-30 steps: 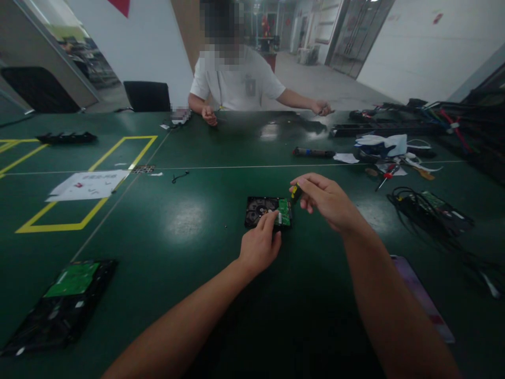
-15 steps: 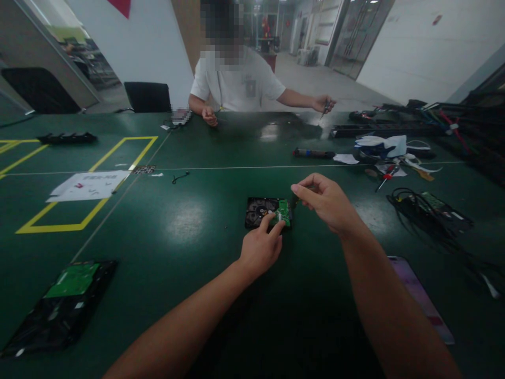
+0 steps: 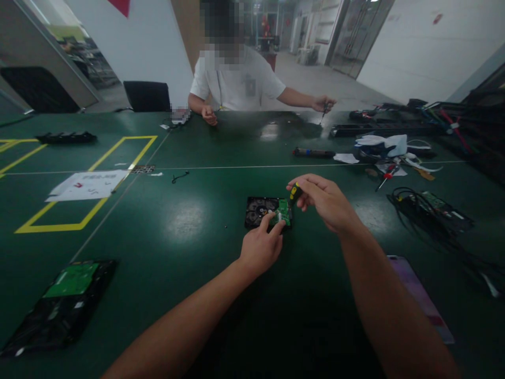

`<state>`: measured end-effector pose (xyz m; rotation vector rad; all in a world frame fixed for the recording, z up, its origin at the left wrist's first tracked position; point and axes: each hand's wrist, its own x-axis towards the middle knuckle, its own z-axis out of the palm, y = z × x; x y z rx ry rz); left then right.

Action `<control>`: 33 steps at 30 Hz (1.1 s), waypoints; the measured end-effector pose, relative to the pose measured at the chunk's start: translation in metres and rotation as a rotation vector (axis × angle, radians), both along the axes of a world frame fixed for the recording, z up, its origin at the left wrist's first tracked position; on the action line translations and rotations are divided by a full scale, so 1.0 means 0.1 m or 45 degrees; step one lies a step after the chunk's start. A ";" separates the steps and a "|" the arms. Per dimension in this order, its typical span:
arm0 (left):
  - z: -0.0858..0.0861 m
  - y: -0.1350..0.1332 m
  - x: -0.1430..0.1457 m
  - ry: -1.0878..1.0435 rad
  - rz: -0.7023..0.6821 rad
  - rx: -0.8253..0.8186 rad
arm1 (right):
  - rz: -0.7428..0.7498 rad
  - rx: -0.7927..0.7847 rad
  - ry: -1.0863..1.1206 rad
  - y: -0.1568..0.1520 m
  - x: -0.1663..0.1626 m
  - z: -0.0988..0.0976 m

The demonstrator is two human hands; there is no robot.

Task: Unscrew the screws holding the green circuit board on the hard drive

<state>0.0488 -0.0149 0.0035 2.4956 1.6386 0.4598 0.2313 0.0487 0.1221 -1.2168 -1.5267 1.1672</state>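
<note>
A black hard drive lies on the green table with a green circuit board on its right half. My left hand rests on the drive's near edge, index finger and thumb pressed onto the board. My right hand hovers just right of the drive, fingers pinched on a small screwdriver with a yellow and black handle, its tip pointing down at the board's far right corner.
A second hard drive with a green board lies at the near left. Papers sit inside a yellow floor-tape frame. Cables and boards, a red screwdriver and rags are at the right. A person in white sits across, holding a tool.
My right hand has turned slightly, so the yellow and black handle shows again between the fingers. My left finger and thumb stay pinched on the board. The person opposite lowered their hand a little.
</note>
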 end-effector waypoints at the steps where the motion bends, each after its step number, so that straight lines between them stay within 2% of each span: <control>1: 0.00 0.00 0.00 -0.002 -0.002 -0.004 | 0.008 -0.005 0.004 0.00 0.00 0.00; 11: -0.01 0.00 0.02 0.011 0.012 -0.003 | 0.030 0.169 -0.240 -0.06 0.00 0.06; 15: 0.00 -0.01 0.03 0.024 0.016 -0.001 | -0.084 0.149 -0.304 -0.05 0.02 0.00; 19: 0.01 -0.01 0.04 0.014 0.021 0.010 | -0.124 0.135 -0.281 -0.03 0.04 -0.05; 25: 0.00 -0.01 0.06 0.016 0.042 0.002 | -0.008 0.217 -0.229 -0.03 0.03 -0.06; 30: 0.01 -0.01 0.06 0.010 0.034 0.008 | -0.124 0.184 -0.247 -0.02 0.05 -0.08; 33: 0.00 -0.01 0.06 -0.016 0.026 0.021 | -0.105 0.189 -0.261 -0.05 0.07 -0.04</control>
